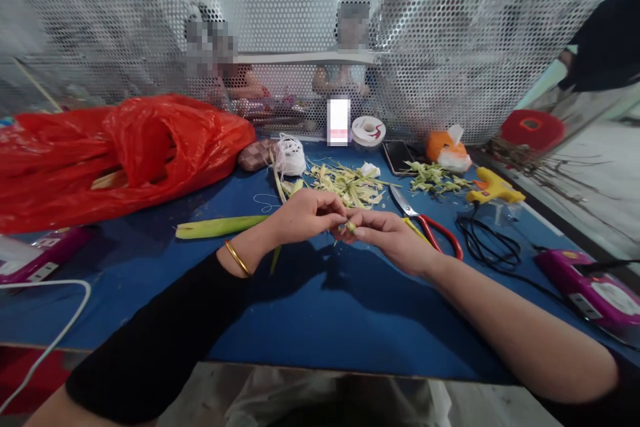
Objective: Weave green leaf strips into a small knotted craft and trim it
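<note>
Above the blue table (350,333), my two hands meet fingertip to fingertip. My right hand (395,237) is closed, pinching a small pale green plant piece (351,228) between thumb and fingers. My left hand (304,217) is also closed, its thumb and index finger pressed together at the far side of that piece; what lies in this pinch is too small to make out. A long green husk strip (215,227) lies beside my left wrist. Red-handled scissors (443,237) rest just beyond my right hand. Pale husk shreds (345,181) are heaped behind the hands.
A red plastic bag (165,140) covers the back left. Further back are white string (291,156), a ribbon spool (369,131) and a dark phone (399,157). To the right lie a yellow glue gun (497,188), its black cord and a purple power strip (587,287). Mesh stands behind.
</note>
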Available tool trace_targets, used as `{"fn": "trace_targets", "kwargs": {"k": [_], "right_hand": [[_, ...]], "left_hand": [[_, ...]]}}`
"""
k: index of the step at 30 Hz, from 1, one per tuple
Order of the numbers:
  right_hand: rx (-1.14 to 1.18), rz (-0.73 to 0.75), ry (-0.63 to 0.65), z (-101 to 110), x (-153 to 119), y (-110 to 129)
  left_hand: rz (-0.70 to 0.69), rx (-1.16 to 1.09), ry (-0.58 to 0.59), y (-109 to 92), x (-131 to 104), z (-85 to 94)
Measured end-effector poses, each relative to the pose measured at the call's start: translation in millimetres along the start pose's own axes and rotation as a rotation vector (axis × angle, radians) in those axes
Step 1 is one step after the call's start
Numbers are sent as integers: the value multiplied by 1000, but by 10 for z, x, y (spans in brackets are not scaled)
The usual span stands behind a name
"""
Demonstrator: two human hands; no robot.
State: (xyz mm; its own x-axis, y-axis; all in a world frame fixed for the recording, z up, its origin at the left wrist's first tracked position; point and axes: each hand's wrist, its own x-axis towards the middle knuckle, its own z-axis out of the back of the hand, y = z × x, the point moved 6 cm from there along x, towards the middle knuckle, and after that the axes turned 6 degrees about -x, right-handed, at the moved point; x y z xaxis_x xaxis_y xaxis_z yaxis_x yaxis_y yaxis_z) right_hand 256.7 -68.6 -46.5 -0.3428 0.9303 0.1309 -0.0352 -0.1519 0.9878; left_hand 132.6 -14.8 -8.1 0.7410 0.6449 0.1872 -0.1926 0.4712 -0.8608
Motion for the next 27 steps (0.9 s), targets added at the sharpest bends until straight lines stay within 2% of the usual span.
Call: {"fn": "trace_targets", "kwargs": {"k": [4,7,13,17,19,20,21,22,23,25,27], "right_hand": [[78,-63,-46,124,-14,-9],[148,-56,-156,324,-47,120],[182,-90,-367,671,-208,321],[152,-156,-440,718,-408,225],[80,-159,-467,682,-523,184],[27,-152,-481,651,-582,179],[-29,-142,-487,609,-640,184],[-84,-129,-488,558,-697,202],[-142,-115,-479,498,-752,229],[-261,-73,-429,359,-855,308],[-408,18,-353,201,-949,414]], "left_hand": [[19,11,-49,74,31,133],[55,83,10,143,47,222],[173,258,-31,328,13,518],[178,297,-98,400,-37,658],[173,303,-202,335,-106,644],[173,296,-287,275,-163,609],[236,184,-416,249,-250,568],[326,1,-473,253,-338,451],[432,-232,-431,272,-410,247],[649,-703,-262,280,-543,-250],[786,-1010,-192,253,-639,-604]]}}
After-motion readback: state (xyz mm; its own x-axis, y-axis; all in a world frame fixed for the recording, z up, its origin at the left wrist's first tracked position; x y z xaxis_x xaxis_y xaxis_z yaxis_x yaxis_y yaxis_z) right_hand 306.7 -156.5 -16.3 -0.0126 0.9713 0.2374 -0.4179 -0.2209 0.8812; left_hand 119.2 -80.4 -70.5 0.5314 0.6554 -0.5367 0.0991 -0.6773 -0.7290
